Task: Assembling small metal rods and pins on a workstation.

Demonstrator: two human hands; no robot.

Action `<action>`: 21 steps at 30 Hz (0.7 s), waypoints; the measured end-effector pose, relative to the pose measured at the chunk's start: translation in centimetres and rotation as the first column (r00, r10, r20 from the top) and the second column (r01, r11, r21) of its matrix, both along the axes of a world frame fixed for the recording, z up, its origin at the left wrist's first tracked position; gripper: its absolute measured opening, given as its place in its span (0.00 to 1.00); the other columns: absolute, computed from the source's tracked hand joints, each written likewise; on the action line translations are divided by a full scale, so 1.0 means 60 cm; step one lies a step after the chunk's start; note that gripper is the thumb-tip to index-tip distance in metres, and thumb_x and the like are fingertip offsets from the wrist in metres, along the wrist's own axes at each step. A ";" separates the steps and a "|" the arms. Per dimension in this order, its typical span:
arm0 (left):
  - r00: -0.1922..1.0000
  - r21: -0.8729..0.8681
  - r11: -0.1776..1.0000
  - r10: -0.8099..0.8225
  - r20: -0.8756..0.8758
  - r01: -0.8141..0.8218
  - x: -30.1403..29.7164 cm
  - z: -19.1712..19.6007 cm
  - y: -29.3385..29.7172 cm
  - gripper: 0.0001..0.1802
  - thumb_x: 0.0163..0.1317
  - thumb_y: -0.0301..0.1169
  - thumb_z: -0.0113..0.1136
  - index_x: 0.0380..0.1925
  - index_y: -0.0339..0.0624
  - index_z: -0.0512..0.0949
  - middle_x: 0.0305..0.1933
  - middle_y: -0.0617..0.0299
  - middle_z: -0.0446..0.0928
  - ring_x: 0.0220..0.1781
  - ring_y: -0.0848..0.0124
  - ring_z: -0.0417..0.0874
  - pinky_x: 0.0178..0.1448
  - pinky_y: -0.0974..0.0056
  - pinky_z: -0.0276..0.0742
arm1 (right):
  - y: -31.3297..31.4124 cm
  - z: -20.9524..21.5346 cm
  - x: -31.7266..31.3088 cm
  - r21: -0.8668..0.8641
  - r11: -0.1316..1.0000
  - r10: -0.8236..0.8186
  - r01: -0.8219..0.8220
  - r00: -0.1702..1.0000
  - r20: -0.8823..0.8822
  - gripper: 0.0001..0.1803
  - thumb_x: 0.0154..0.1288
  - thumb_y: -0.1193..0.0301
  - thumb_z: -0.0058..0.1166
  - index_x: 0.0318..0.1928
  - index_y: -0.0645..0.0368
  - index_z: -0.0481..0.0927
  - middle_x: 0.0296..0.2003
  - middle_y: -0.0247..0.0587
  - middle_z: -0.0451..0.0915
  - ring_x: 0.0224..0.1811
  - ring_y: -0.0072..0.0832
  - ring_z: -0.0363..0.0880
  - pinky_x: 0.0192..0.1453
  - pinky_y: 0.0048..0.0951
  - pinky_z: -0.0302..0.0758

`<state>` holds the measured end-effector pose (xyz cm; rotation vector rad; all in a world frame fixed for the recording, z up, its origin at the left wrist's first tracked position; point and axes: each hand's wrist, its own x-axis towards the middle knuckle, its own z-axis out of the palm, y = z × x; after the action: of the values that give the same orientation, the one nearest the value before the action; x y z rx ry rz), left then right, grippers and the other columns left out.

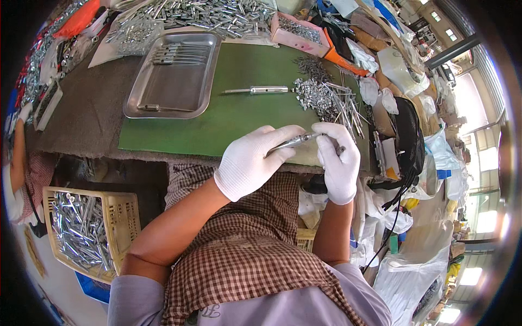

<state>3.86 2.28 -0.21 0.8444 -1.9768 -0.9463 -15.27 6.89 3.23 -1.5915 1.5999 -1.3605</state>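
In front of my body, at the near edge of the green mat (239, 122), I hold a slim silver metal cylinder (296, 141). My white-gloved left hand (247, 163) is closed around its body. The thumb and fingers of my right hand (341, 171), also gloved, pinch its far right end. A small dark round piece (341, 150) shows among the right fingers; what it belongs to is hidden. Beyond my hands lies a silver cylinder with a thin rod (266, 89). Next to it are a heap of small shiny metal parts (315, 98), thin metal rods (348, 106) and small dark parts (312, 68).
A steel tray (176, 89) at the back left carries several rod-tipped pieces. Behind stand a heap of metal tubes (212, 16) and a pink box (298, 38) of small parts. A yellow basket (124, 223) of tubes is low left. Another person's hand (24, 112) shows far left.
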 end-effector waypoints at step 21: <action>0.774 -0.296 0.953 0.139 0.617 0.064 -0.046 -0.009 -0.012 0.09 0.65 0.36 0.59 0.46 0.59 0.80 0.31 0.59 0.73 0.23 0.57 0.81 0.26 0.55 0.78 | -0.012 -0.074 -0.042 0.109 0.994 0.070 -0.025 0.896 -0.438 0.05 0.61 0.70 0.63 0.38 0.53 0.85 0.35 0.41 0.81 0.33 0.40 0.82 0.38 0.35 0.78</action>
<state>1.11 1.55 -0.77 1.1167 -2.5786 -0.3113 -17.80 6.17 -1.20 -1.9610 1.8342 -0.9128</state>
